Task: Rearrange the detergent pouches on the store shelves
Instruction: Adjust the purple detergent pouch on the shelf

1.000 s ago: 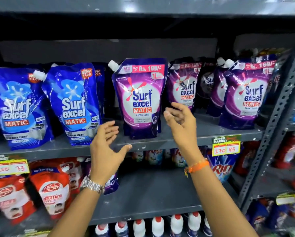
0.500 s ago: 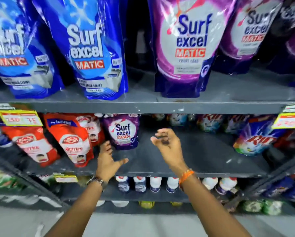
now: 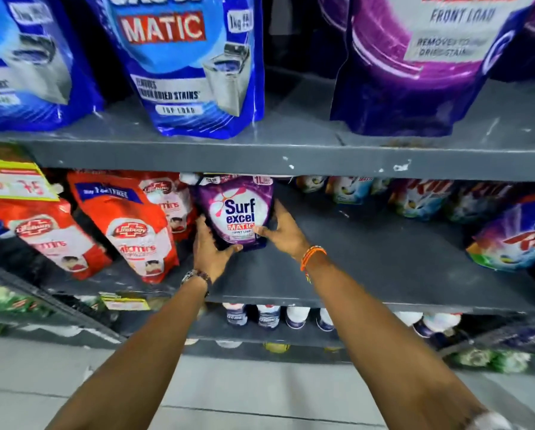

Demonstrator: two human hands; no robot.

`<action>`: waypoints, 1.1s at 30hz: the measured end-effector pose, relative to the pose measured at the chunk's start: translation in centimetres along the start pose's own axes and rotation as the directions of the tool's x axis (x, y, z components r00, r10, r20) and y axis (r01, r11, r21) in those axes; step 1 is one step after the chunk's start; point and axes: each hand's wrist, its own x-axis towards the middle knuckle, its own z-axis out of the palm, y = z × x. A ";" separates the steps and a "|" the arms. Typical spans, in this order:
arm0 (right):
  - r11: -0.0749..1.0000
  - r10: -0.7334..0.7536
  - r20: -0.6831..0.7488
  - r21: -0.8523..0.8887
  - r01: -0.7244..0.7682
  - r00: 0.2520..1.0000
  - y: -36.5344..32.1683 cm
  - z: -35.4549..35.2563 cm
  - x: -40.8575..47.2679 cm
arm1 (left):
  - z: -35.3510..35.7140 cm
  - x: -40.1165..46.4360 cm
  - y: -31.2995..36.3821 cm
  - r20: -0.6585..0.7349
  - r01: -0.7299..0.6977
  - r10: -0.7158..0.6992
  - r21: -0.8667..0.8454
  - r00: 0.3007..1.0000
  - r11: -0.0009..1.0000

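Head view, the only one: a small purple Surf Excel pouch (image 3: pixel 239 212) is gripped from both sides on the middle shelf (image 3: pixel 384 262), standing upright, just beside the red Lifebuoy pouches (image 3: pixel 129 225) on its left. The left hand (image 3: pixel 212 251) is closed round the pouch's lower left edge, thumb across the bottom front; the right hand (image 3: pixel 283 232) is clamped on the lower right edge, thumb on the front. Whether the base is lifted off the shelf cannot be told. On the upper shelf (image 3: pixel 291 156), blue top-load pouches (image 3: pixel 182 63) and a large purple front-load pouch (image 3: pixel 421 63) are seen standing. Rin packs (image 3: pixel 514 240) are seen well to the right on the middle shelf, bare space between. Step judged: pick-up of the stray purple pouch, misplaced among the red ones. Next move likely calls for a lift clear of the shelf lip above and a transfer to the matching purple group; a firm two-sided hold is needed, since the soft pouch may sag.
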 end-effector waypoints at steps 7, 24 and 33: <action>0.999 0.035 -0.087 0.041 -0.031 0.996 -0.5 -0.6 -5.4 | 0.2 -5.5 1.6 -0.007 -0.051 0.052 0.009 0.999 0.999; 0.997 -0.066 -0.135 0.019 0.069 0.989 -10.8 -14.3 -26.6 | 5.8 -24.4 15.6 0.004 -0.175 0.184 -0.285 0.983 0.942; 0.945 -0.325 -0.311 -0.065 0.321 0.893 -22.2 -23.2 -31.3 | 7.0 -25.6 30.3 -0.068 -0.408 0.411 -0.352 0.909 0.842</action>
